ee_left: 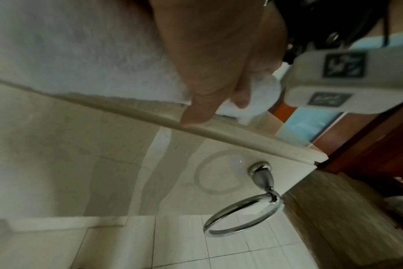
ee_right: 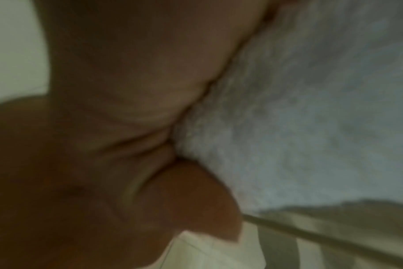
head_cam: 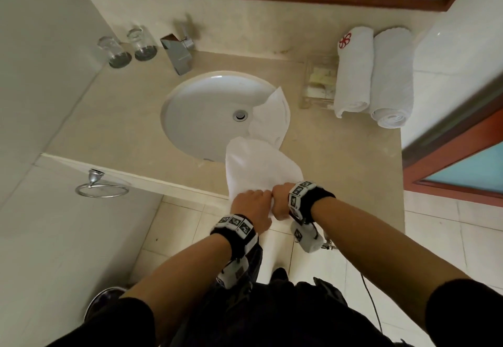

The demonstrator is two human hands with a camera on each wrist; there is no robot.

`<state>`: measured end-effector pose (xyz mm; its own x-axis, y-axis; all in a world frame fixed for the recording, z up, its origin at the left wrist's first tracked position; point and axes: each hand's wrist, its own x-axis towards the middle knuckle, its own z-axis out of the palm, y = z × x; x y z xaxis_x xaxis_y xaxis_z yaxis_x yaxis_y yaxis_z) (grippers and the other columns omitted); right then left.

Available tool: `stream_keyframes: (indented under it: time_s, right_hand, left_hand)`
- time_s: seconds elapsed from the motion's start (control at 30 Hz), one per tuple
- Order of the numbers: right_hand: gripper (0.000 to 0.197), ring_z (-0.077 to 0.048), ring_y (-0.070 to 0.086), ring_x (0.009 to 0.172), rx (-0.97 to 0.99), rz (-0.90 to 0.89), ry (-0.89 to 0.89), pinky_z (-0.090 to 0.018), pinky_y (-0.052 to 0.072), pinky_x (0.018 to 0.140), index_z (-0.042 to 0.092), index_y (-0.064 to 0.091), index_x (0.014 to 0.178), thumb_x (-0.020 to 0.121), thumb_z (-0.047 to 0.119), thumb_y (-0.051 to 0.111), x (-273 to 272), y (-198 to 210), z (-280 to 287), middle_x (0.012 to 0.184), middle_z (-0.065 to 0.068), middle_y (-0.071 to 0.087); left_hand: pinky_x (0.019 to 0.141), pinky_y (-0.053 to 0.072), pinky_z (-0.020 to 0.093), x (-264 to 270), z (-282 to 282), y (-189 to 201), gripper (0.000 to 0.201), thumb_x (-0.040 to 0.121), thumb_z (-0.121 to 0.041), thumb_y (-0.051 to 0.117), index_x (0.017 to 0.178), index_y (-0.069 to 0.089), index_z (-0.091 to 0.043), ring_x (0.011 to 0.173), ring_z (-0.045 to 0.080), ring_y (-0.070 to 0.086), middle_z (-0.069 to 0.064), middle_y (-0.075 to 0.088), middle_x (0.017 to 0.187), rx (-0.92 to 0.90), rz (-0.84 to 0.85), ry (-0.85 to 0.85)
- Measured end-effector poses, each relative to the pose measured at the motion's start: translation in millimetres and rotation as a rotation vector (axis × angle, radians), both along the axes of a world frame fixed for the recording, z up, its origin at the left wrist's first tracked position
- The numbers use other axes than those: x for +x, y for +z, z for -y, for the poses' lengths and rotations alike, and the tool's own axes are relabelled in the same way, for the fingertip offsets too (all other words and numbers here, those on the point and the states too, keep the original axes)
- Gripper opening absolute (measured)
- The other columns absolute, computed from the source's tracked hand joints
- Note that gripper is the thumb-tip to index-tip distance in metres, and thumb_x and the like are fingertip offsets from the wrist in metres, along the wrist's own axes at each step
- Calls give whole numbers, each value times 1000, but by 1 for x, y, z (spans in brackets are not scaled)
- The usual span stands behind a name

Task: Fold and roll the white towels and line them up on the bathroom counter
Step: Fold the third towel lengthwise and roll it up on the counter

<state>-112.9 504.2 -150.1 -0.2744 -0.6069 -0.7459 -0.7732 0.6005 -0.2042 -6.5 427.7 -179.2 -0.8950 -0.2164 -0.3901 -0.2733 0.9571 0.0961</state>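
Observation:
A loose white towel (head_cam: 261,167) runs from the right rim of the sink (head_cam: 190,107) down to the counter's front edge. Both hands hold its near end there, side by side. My left hand (head_cam: 254,203) curls its fingers over the end, and my right hand (head_cam: 280,199) grips it just to the right. In the left wrist view the left hand (ee_left: 207,76) lies against the towel (ee_left: 81,54) at the counter edge. The right wrist view is blurred, with the right hand (ee_right: 131,127) pressed into the towel (ee_right: 311,127). Two rolled white towels (head_cam: 353,74) (head_cam: 392,80) lie side by side at the back right.
A clear tray of toiletries (head_cam: 318,85) sits left of the rolled towels. Two upturned glasses (head_cam: 117,52) (head_cam: 143,44) and the faucet (head_cam: 178,52) stand at the back left. A chrome towel ring (head_cam: 102,186) hangs below the counter, and a wooden door (head_cam: 460,167) is at right.

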Motion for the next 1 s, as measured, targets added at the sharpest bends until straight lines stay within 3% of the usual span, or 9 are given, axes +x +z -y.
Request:
stream_keyframes:
  time_s: [0.07,0.13,0.23,0.37,0.53,0.67,0.73,0.83,1.0]
  right_hand:
    - [7,-26,64,66,9,46,-19,-32,55,64,19,63,70,67,25,65,3,-2,3,72,-6,67]
    - [19,-26,65,80,-90,-74,31,-33,55,71,19,65,90,74,29,67,8,-5,-1,87,-3,67]
    - [46,-27,59,101,-308,-350,143,-37,46,81,18,50,122,80,26,66,17,-10,-13,112,-2,59]
    - [29,-25,66,86,-150,-261,27,-32,50,70,19,61,109,81,24,66,19,-10,-12,100,-4,68]
    - [19,-23,62,82,-25,-138,132,-30,52,71,18,58,97,80,24,63,2,0,5,91,-4,62]
    - [28,-23,66,81,1,-109,177,-31,56,73,20,62,100,75,30,69,4,-4,14,91,0,67]
    - [42,-22,65,88,-99,-223,209,-28,48,69,20,58,110,73,31,74,11,-8,10,98,1,65]
    - [50,-28,61,98,-260,-377,185,-36,45,80,17,47,124,79,24,69,25,-9,-1,110,-4,62]
    - [31,-21,65,80,-41,-173,75,-28,45,63,19,65,105,76,29,69,17,-9,11,92,-1,67]
  left_hand:
    - [71,49,33,-2,2,3,27,79,-28,58,105,59,-21,86,25,64,0,68,96,57,71,61]
    - [69,51,31,-9,12,7,24,79,-27,57,102,62,-20,82,24,65,0,68,93,154,128,123]
    - [72,53,32,-21,32,13,17,77,-25,62,92,59,-17,82,24,65,2,65,89,305,205,168]
    - [73,54,32,-23,21,12,24,77,-28,67,99,62,-18,85,25,66,3,69,96,215,240,52]
    - [81,43,36,10,5,-3,52,78,-30,65,123,43,-18,101,26,55,1,57,112,-40,-40,-8]
    - [73,48,33,5,24,0,36,81,-27,63,116,53,-22,94,26,64,1,66,106,115,31,89]
    - [70,48,29,1,34,4,29,80,-24,62,109,60,-23,86,24,66,1,69,100,201,100,107]
    - [72,55,32,-8,47,11,26,76,-23,69,101,64,-17,82,24,67,3,70,95,283,200,115]
    - [77,53,34,-5,36,9,40,77,-27,69,115,58,-18,93,25,66,1,66,105,139,153,14]
